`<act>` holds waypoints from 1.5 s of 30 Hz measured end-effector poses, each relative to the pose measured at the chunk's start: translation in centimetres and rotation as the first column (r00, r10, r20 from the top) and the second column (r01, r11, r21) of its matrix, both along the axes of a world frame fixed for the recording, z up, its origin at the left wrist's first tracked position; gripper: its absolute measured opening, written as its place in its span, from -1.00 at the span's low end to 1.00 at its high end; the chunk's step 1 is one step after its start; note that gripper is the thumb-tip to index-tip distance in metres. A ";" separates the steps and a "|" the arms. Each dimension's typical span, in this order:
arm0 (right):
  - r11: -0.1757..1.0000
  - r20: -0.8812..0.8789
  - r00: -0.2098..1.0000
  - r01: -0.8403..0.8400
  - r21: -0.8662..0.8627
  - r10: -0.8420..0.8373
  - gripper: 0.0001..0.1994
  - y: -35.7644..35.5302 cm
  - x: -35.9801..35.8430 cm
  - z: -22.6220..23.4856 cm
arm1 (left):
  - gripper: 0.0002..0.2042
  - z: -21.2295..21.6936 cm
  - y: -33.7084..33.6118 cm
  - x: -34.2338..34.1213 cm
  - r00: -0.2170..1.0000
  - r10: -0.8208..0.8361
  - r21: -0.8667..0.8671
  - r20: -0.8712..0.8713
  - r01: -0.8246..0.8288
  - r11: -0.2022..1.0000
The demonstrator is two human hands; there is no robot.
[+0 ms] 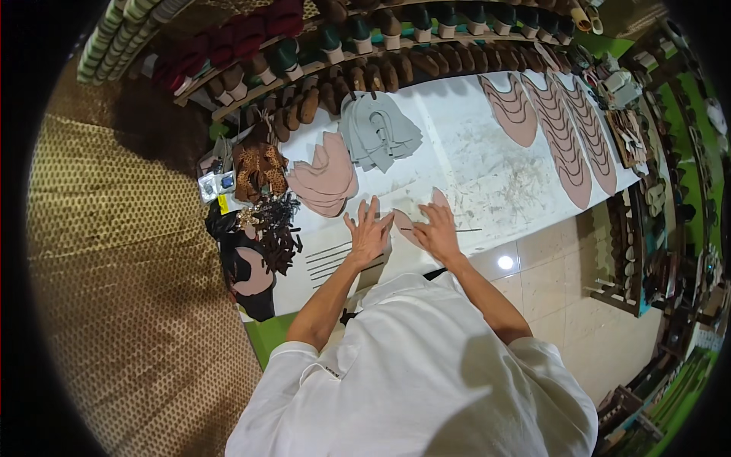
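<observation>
A curved pink shoe-upper piece [408, 229] lies at the near edge of the white table, its far tip showing beyond my right hand. My left hand [370, 238] is open, fingers spread, with its thumb side at the piece's left end. Over the piece, my right hand [437, 234] has bent fingers closed on a thin dark strip [468, 230], which sticks out on both sides of it. The fingertips' exact grip is partly hidden. Several similar dark strips [329, 255] lie in a row beside and under my left forearm.
Stacked pink pieces [324, 179] and grey pieces [378, 129] lie farther back. Pink pieces with dark curved strips [560, 137] overlap in rows at right. Dark scraps [278, 228] heap at left. Shoe lasts [365, 76] line shelves behind the table [487, 183].
</observation>
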State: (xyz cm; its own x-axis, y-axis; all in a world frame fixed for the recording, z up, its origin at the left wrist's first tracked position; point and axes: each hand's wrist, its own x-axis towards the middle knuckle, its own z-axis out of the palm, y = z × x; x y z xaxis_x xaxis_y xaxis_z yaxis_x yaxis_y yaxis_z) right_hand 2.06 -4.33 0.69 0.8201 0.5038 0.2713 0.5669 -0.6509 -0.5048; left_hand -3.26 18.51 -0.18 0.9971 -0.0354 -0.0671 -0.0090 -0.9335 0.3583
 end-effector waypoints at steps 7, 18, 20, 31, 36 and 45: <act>0.996 -0.145 0.988 -0.057 -0.065 0.047 -0.86 1.9 -0.3 -0.2 | -0.56 -0.7 -0.3 -0.1 0.999 0.045 -0.033 0.012 -0.045 0.998; 0.994 -0.050 0.996 0.072 -0.086 -0.077 -0.87 3.4 2.0 0.4 | -0.54 -0.9 -0.5 0.4 0.999 0.043 -0.072 0.008 -0.042 0.997; 0.993 -0.041 0.996 0.079 -0.088 -0.083 -0.87 3.7 2.4 0.2 | -0.55 -0.3 -0.8 0.6 0.998 0.060 -0.083 -0.029 -0.062 0.995; 0.992 -0.065 0.997 0.044 -0.121 -0.052 -0.81 5.3 2.7 0.1 | -0.52 -0.1 -0.6 0.7 0.988 0.100 -0.101 -0.115 -0.112 0.989; 0.990 -0.040 0.998 0.047 -0.130 -0.052 -0.82 5.6 2.7 -0.4 | -0.55 -0.4 -0.3 0.8 0.989 0.104 -0.105 -0.108 -0.115 0.988; 0.978 -0.030 0.997 0.059 -0.199 -0.066 -0.83 6.0 2.7 -0.6 | -0.53 -0.8 0.0 0.8 0.995 0.089 -0.075 -0.050 -0.093 0.993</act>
State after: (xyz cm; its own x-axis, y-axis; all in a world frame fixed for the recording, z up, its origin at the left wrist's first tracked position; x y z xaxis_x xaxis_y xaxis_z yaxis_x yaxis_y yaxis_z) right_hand 4.79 1.71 0.05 0.8591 0.4920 0.1408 0.5056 -0.7734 -0.3824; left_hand -2.48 18.47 -0.99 0.9923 0.0482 -0.1145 0.0930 -0.8994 0.4272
